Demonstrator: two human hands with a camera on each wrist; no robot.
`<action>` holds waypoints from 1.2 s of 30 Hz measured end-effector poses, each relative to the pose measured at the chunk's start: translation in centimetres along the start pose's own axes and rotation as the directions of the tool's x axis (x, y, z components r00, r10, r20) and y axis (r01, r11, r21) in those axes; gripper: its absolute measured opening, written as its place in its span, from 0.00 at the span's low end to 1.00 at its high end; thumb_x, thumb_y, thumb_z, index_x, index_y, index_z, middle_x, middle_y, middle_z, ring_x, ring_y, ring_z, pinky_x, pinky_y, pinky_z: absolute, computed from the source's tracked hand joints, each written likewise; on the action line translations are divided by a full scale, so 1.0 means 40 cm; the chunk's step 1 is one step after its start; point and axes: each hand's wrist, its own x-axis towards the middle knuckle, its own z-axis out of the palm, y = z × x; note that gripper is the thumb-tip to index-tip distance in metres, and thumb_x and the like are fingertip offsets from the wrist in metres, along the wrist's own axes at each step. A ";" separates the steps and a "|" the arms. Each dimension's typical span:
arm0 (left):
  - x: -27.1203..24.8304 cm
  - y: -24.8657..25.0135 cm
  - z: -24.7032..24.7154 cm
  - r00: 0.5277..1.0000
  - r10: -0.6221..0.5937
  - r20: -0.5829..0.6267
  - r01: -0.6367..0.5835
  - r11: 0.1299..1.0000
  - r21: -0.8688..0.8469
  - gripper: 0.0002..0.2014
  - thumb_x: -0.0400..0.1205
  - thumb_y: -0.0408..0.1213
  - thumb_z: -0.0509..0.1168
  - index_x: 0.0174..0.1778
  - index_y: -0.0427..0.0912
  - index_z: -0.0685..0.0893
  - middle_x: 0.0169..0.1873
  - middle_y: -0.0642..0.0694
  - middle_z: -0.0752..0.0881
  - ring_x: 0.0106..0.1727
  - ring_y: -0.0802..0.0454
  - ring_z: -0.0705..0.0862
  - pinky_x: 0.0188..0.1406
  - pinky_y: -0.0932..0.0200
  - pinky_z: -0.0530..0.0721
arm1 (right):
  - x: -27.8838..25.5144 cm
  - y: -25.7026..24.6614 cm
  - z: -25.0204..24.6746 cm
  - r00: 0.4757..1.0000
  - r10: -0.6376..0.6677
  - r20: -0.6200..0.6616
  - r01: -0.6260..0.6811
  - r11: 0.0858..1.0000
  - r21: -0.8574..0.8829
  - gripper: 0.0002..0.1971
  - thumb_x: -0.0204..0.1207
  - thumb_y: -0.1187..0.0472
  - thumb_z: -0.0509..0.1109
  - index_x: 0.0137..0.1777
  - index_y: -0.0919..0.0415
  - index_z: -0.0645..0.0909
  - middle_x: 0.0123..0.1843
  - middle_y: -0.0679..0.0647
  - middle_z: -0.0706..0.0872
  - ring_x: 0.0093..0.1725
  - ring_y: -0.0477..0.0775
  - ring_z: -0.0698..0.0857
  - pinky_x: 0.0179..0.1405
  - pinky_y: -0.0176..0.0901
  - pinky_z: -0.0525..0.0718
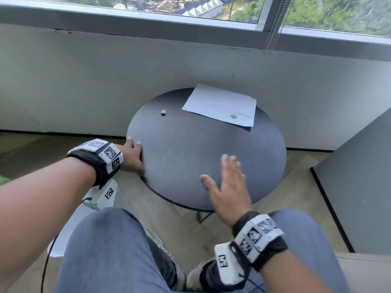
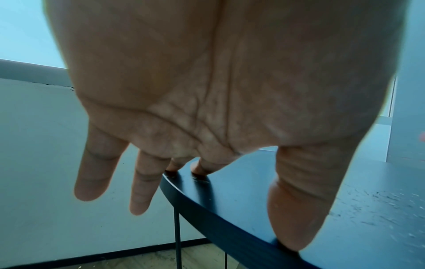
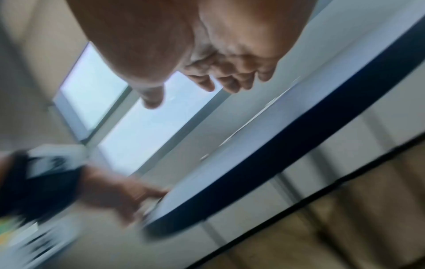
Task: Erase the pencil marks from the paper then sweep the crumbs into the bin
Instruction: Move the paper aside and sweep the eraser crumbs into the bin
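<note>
Lowest in the head view, the right hand hovers flat over the near rim of the round black table, fingers straight and spread, holding nothing. Just to its left lie the eraser crumbs, a thin scatter on the dark top. They look featherlight and dry, likely to smear or skip if pressed hard, so a soft brush with the edge of the palm should serve better than any pinch. At centre left the left hand rests on the table's rim, fingers straight, thumb over the edge (steadying it, I judge). Further up, one eraser sits on bare tabletop. The paper lies in the upper middle, thin and floppy, with a second eraser resting on it. No bin can be made out with certainty, so its contents cannot be told.
</note>
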 end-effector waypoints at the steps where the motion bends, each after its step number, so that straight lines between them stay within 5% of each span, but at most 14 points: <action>1: 0.003 -0.002 0.002 1.000 0.001 0.002 -0.001 1.000 0.001 0.61 0.64 0.62 0.66 0.89 0.46 0.43 0.89 0.41 0.42 0.76 0.32 0.75 0.74 0.45 0.76 | 0.006 0.048 -0.028 0.992 0.123 -0.011 -0.124 0.991 -0.043 0.44 0.80 0.30 0.50 0.88 0.53 0.38 0.88 0.54 0.37 0.87 0.52 0.36 0.85 0.53 0.38; 3: 0.007 -0.002 0.004 1.000 -0.001 -0.004 0.001 1.000 0.024 0.60 0.65 0.63 0.67 0.89 0.46 0.43 0.89 0.40 0.41 0.76 0.31 0.76 0.74 0.44 0.76 | -0.002 0.117 -0.050 0.953 0.303 0.012 -0.293 0.932 -0.211 0.45 0.79 0.29 0.47 0.87 0.55 0.40 0.88 0.60 0.38 0.87 0.57 0.37 0.85 0.60 0.41; 5: 0.008 0.002 0.002 1.000 -0.001 -0.021 0.002 0.999 0.047 0.59 0.68 0.62 0.68 0.89 0.46 0.42 0.89 0.39 0.41 0.77 0.31 0.75 0.75 0.43 0.75 | -0.020 0.113 -0.012 0.950 0.311 0.039 -0.278 0.893 -0.355 0.44 0.78 0.26 0.41 0.87 0.52 0.38 0.87 0.63 0.34 0.86 0.63 0.34 0.84 0.64 0.38; 9: 0.005 0.001 0.005 1.000 -0.008 0.001 0.008 0.999 0.032 0.61 0.66 0.63 0.67 0.90 0.47 0.40 0.89 0.40 0.38 0.80 0.31 0.71 0.78 0.42 0.72 | -0.052 -0.047 0.113 0.977 0.033 0.212 0.034 0.951 -0.307 0.42 0.74 0.23 0.31 0.84 0.43 0.30 0.84 0.59 0.24 0.82 0.64 0.23 0.81 0.66 0.30; 11: 0.003 -0.003 0.007 1.000 -0.003 0.005 0.003 1.000 0.009 0.63 0.62 0.64 0.65 0.90 0.47 0.40 0.89 0.40 0.37 0.80 0.31 0.71 0.78 0.43 0.72 | -0.049 -0.111 0.141 0.944 -0.141 0.299 0.191 0.971 -0.143 0.42 0.75 0.23 0.36 0.85 0.41 0.30 0.86 0.54 0.28 0.83 0.56 0.25 0.82 0.62 0.31; 13: 0.002 -0.002 0.006 1.000 0.000 0.002 0.000 1.000 0.007 0.63 0.63 0.64 0.66 0.90 0.47 0.40 0.89 0.40 0.37 0.80 0.31 0.71 0.78 0.43 0.72 | -0.037 -0.133 0.121 0.934 -0.247 0.256 0.226 0.968 0.109 0.42 0.77 0.25 0.44 0.85 0.41 0.34 0.88 0.49 0.33 0.85 0.45 0.30 0.85 0.56 0.35; 17: -0.004 0.002 0.004 1.000 -0.011 -0.019 0.012 1.000 0.028 0.59 0.71 0.62 0.69 0.90 0.49 0.40 0.89 0.41 0.36 0.81 0.31 0.70 0.79 0.41 0.71 | 0.021 -0.007 0.010 1.000 -0.019 0.007 0.018 0.994 0.110 0.43 0.79 0.28 0.48 0.87 0.45 0.37 0.87 0.47 0.35 0.86 0.45 0.35 0.85 0.52 0.40; 19: -0.011 0.007 0.004 1.000 -0.015 -0.021 0.015 0.999 0.029 0.59 0.72 0.61 0.69 0.90 0.48 0.39 0.89 0.41 0.36 0.82 0.31 0.69 0.79 0.41 0.70 | 0.045 0.078 -0.039 0.983 0.184 0.020 -0.184 0.983 0.001 0.43 0.80 0.30 0.51 0.87 0.49 0.40 0.89 0.54 0.39 0.87 0.52 0.39 0.86 0.58 0.42; 21: -0.021 0.014 0.001 0.999 -0.021 -0.028 0.022 0.999 0.024 0.58 0.74 0.59 0.70 0.90 0.47 0.40 0.89 0.40 0.37 0.82 0.30 0.69 0.78 0.41 0.69 | 0.051 0.112 -0.035 0.964 0.257 0.062 -0.240 0.950 -0.201 0.44 0.79 0.29 0.49 0.87 0.51 0.41 0.89 0.57 0.40 0.87 0.58 0.39 0.85 0.62 0.42; 25: -0.045 0.029 -0.012 0.998 -0.033 -0.054 0.037 0.997 0.066 0.55 0.75 0.57 0.72 0.90 0.43 0.47 0.89 0.36 0.44 0.81 0.30 0.70 0.77 0.42 0.70 | 0.000 0.043 0.038 0.972 0.104 0.212 -0.027 0.940 -0.341 0.52 0.68 0.20 0.33 0.87 0.51 0.35 0.87 0.56 0.30 0.85 0.60 0.29 0.83 0.60 0.33; 27: -0.061 0.046 -0.033 0.998 -0.007 -0.060 0.014 0.992 0.122 0.48 0.76 0.58 0.72 0.87 0.42 0.60 0.86 0.35 0.60 0.77 0.33 0.76 0.68 0.46 0.76 | -0.043 0.012 0.044 0.942 -0.066 0.330 0.156 0.955 -0.254 0.54 0.63 0.19 0.29 0.86 0.48 0.32 0.87 0.51 0.30 0.84 0.53 0.27 0.83 0.57 0.31; 30: -0.080 0.087 -0.086 0.991 0.131 -0.011 -0.126 0.971 0.205 0.29 0.80 0.59 0.68 0.72 0.43 0.82 0.68 0.42 0.84 0.65 0.41 0.84 0.54 0.55 0.80 | -0.046 -0.024 -0.021 0.878 -0.237 0.415 0.250 0.968 0.026 0.48 0.71 0.22 0.45 0.86 0.45 0.35 0.87 0.39 0.40 0.85 0.38 0.38 0.86 0.43 0.42; 33: -0.100 0.132 -0.120 0.968 0.239 -0.075 -0.219 0.954 0.206 0.21 0.86 0.50 0.60 0.69 0.41 0.83 0.68 0.41 0.84 0.69 0.41 0.82 0.59 0.54 0.79 | 0.077 -0.041 -0.105 0.930 -0.210 0.302 0.207 0.977 0.044 0.43 0.80 0.36 0.62 0.88 0.50 0.46 0.87 0.41 0.51 0.85 0.40 0.51 0.81 0.33 0.48; 36: -0.103 0.167 -0.100 0.959 0.265 -0.104 -0.237 0.946 0.220 0.19 0.89 0.38 0.54 0.73 0.38 0.79 0.72 0.41 0.79 0.71 0.43 0.78 0.60 0.54 0.75 | 0.235 -0.056 -0.156 0.938 -0.102 0.331 0.164 0.973 -0.162 0.40 0.83 0.42 0.62 0.88 0.59 0.50 0.88 0.52 0.53 0.86 0.48 0.53 0.81 0.38 0.50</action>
